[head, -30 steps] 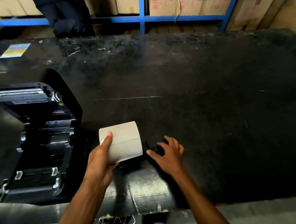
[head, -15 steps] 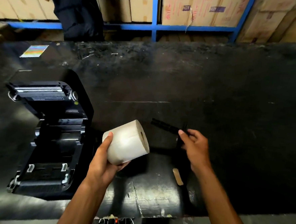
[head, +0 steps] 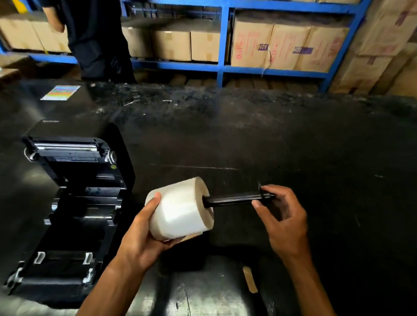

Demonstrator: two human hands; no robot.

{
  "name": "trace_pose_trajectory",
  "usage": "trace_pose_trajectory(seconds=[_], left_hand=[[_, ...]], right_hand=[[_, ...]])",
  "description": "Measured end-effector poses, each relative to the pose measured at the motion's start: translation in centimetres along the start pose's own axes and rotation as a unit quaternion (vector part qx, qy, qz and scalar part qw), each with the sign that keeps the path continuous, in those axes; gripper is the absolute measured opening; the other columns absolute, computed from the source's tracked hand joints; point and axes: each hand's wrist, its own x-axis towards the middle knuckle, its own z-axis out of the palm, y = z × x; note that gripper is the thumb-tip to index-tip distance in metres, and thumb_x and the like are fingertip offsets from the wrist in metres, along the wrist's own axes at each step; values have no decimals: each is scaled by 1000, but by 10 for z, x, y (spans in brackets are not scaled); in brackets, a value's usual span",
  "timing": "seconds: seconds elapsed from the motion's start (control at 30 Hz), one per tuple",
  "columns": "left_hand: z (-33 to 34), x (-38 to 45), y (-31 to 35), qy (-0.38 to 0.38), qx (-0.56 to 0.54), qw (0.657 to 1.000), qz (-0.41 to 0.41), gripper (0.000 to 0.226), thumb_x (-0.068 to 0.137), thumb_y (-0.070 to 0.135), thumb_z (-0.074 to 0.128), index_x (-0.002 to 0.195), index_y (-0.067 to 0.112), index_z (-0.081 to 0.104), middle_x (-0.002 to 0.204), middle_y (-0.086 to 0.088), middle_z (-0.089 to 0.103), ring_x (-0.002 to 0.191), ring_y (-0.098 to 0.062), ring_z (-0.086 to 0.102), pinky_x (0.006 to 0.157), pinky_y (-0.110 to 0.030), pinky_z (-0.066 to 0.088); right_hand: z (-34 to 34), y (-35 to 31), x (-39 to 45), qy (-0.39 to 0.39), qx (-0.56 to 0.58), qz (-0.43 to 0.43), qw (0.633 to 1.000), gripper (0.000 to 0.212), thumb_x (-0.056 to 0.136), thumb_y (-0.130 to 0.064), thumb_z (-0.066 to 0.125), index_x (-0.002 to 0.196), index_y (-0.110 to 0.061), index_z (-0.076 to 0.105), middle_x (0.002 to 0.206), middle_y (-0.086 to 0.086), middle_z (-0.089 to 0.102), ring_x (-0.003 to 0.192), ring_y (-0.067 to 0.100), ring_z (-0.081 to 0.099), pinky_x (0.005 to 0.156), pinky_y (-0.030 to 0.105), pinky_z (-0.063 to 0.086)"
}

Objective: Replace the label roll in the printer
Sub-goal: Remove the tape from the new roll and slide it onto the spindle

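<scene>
The white cylindrical label roll (head: 183, 209) is cupped in the left hand (head: 145, 237). The black plastic spindle rod (head: 234, 199) is pinched by the right hand (head: 282, 219), its tip entered in the core, axis running leftward from that grip. The open black printer (head: 70, 212) is left of the roll, nearer the left hand.

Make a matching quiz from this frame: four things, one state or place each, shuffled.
1. label roll
2. black spindle
3. printer
4. rainbow card

A. lid open, on the table
B. lying flat at the table's far left
C. cupped in the left hand
D. pinched by the right hand, tip in the roll's core

Pairs: 1-C, 2-D, 3-A, 4-B
</scene>
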Motion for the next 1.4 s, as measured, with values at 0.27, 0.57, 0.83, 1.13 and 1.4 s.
trace_pose_trajectory(seconds=[0.27,0.57,0.83,1.13,1.4], left_hand=[[16,7,21,18,58,997,43,19,85,34,61,96,19,64,73,-1,77,83,-23,67,83,-49,51],[39,37,23,43,100,993,51,69,52,49,77,112,19,61,114,-12,69,97,-29,65,58,-36,53],[61,42,4,64,152,984,59,44,74,41,71,110,19,59,107,-8,70,93,-26,67,65,-37,55],[51,68,20,-17,336,942,12,38,87,56,48,107,28,63,112,-3,70,103,-20,64,94,-40,46],[-36,134,-3,31,767,637,76,46,73,23,75,117,12,65,119,-13,63,112,-24,59,95,-28,46]], right_hand=[[26,-8,27,2,28,94,995,29,76,-6,73,98,-23,64,91,-10,68,89,-1,66,71,9,51],[89,15,21,-77,62,150,984,21,89,-17,59,98,-36,64,109,-8,67,99,-1,63,76,9,49],[92,21,29,-141,120,235,954,48,85,-54,48,131,-44,36,131,-25,47,114,-14,49,84,0,41],[85,34,49,-6,220,359,907,28,88,-31,57,109,-15,66,106,6,74,93,18,70,79,32,55],[58,58,48,22,180,431,884,32,85,-43,57,103,-19,67,103,11,73,93,29,68,85,45,53]])
